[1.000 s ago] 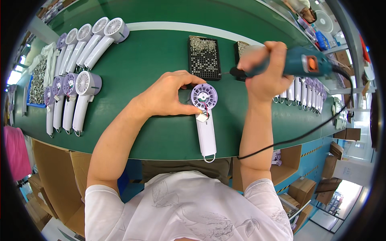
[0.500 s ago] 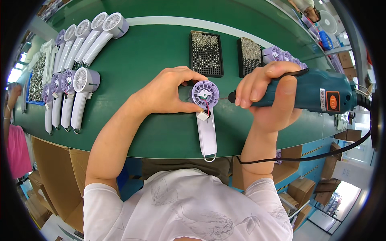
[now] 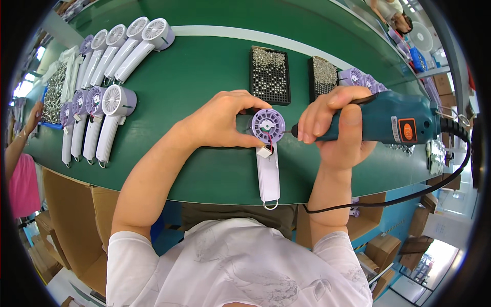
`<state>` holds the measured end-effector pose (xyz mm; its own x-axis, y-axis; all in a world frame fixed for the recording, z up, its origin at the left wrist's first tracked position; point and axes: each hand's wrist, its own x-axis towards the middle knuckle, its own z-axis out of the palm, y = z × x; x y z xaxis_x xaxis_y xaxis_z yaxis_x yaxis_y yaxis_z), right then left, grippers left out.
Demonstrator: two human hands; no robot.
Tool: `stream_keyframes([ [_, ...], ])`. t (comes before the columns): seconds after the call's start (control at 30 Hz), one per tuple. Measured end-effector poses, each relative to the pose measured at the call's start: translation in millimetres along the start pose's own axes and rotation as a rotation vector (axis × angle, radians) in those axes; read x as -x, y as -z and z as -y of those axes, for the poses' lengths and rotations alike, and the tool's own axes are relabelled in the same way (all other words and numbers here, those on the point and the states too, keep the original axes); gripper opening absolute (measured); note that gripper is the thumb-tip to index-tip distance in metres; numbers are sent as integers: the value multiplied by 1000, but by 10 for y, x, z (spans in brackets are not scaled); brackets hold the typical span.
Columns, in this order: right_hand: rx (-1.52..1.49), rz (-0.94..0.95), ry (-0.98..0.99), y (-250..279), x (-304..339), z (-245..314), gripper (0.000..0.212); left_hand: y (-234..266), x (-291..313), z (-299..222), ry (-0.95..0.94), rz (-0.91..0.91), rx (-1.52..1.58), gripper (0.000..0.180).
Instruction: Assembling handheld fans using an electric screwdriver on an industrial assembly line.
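Observation:
My left hand (image 3: 225, 120) grips the round purple head of a handheld fan (image 3: 268, 169) between thumb and fingers. The fan lies on the green table, its white handle toward me and a metal loop at the handle's end. Its front is uncovered, showing a spoked ring, red and dark wires and a small white block at the neck. Wrapped in my right hand (image 3: 340, 125) is a teal electric screwdriver (image 3: 394, 117), held level. Its thin bit points left at the side of the fan head; whether it touches is hard to tell.
Two black screw trays (image 3: 270, 77) (image 3: 323, 77) stand beyond my hands. At left lie rows of fans (image 3: 118, 100) beside a blue bin of metal loops (image 3: 53, 102). More purple fan heads (image 3: 353, 77) sit at right. A black cord (image 3: 399, 202) hangs from the screwdriver. Another person's arm (image 3: 23, 135) shows far left.
The screwdriver has come left, bringing its bit close to the fan head's side. My left hand still holds the fan. The whole view has shifted slightly.

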<state>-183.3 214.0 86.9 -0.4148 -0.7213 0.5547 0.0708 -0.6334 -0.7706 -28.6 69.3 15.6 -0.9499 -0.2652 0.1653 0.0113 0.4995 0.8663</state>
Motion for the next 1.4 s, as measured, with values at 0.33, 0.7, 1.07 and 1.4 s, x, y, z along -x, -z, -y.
stream_keyframes([
  [0.33, 14, 89, -194, -76, 10, -146, 14, 35, 46, 126, -214, -90, -75, 60],
  [0.7, -94, 226, -230, 99, 35, -237, 28, -18, 41, 64, -95, -13, 37, 63],
  [1.07, -72, 267, -216, 138, 68, -221, 32, -98, 64, 70, -102, -26, 56, 60],
  [1.4, 391, 124, -244, 28, 124, 751, 28, 86, 109, 84, -163, -64, -28, 62],
])
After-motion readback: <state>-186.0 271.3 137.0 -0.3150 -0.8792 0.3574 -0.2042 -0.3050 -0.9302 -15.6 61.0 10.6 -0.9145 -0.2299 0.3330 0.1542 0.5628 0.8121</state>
